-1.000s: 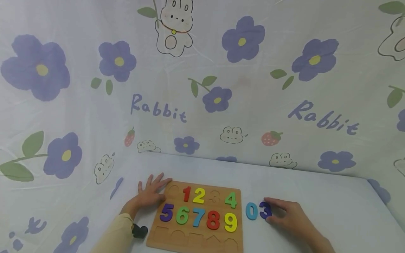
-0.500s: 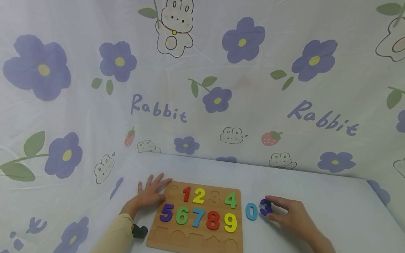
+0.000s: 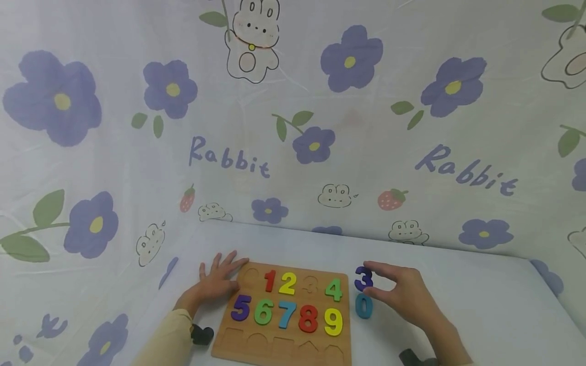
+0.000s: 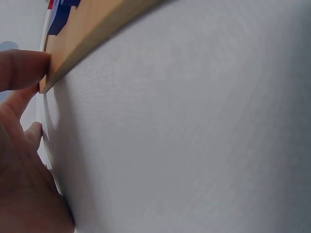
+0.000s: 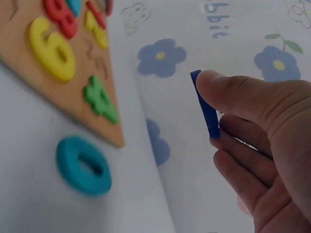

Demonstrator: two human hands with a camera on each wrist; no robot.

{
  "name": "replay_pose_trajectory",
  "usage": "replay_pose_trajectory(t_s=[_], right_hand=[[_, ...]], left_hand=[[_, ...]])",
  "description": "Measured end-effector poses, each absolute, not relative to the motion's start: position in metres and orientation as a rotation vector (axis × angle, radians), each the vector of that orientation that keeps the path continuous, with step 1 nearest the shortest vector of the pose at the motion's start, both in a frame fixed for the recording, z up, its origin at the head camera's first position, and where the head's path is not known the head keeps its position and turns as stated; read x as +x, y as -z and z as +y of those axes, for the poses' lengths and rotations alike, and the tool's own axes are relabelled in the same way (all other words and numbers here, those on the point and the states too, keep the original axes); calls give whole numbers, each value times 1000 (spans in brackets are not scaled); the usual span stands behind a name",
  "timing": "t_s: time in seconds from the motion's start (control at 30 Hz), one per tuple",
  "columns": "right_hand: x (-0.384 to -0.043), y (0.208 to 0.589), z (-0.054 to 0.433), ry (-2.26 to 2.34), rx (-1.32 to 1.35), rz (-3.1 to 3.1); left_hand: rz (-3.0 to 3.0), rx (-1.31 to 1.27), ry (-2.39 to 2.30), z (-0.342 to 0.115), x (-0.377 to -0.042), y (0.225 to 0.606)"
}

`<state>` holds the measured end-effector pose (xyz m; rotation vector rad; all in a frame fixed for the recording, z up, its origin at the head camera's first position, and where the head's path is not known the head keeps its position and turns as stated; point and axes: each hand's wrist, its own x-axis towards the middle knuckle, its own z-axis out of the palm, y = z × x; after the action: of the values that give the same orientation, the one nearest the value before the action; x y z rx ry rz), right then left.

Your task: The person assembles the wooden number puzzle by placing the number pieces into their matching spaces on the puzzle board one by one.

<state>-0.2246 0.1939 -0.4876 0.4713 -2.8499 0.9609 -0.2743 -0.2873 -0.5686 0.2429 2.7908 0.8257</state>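
Observation:
My right hand [image 3: 405,292] pinches the purple number 3 [image 3: 363,279] between thumb and fingertips, to the right of the wooden number board [image 3: 284,345]. Seen edge-on in the right wrist view, the 3 [image 5: 206,108] is lifted above the table. Just below it in the head view lies the light blue 0 [image 3: 363,306]. My left hand [image 3: 218,280] rests with spread fingers at the board's upper left corner, its thumb [image 4: 26,70] against the edge. The board's recesses for 0 [image 3: 251,276] and 3 [image 3: 310,284] show bare wood; the numbers 1, 2 and 4 to 9 sit on it.
A white table [image 3: 494,305] extends right of the board, backed by a cloth [image 3: 293,101] printed with flowers and rabbits. The board's lowest row has several shape recesses [image 3: 284,344]. Black wrist devices show near the left wrist [image 3: 201,334] and right wrist [image 3: 414,358].
My right hand has lifted the purple 3 from beside the blue 0 and carried it left and up toward the board's right edge. The left hand and board have stayed put.

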Motion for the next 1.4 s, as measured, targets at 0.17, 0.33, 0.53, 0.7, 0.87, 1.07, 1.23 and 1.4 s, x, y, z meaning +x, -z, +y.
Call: replay_pose_trajectory(t_s=[0.17, 0.33, 0.53, 0.7, 0.87, 1.07, 1.23, 1.4], right_hand=[[-230, 485, 170, -1008, 486, -2794], [-235, 486, 147, -1018, 525, -2766], [-241, 488, 123, -1053, 542, -2764], [-246, 495, 108, -1093, 545, -2788], [-251, 507, 97, -1102, 563, -2817], [-256, 524, 89, -1168, 531, -2882], [-259, 538, 85, -1243, 497, -2913], [-261, 549, 82, -1250, 496, -2942]], left_hand=[[2784, 271, -882, -290, -275, 572], [2805, 291, -905, -292, -277, 579], [2800, 267, -877, -292, -279, 580], [2803, 270, -899, -291, -279, 576], [2810, 257, -869, -291, -280, 581], [2826, 265, -866, -293, -283, 588], [2826, 270, -868, -294, -285, 591], [2821, 266, -871, -293, -283, 589]])
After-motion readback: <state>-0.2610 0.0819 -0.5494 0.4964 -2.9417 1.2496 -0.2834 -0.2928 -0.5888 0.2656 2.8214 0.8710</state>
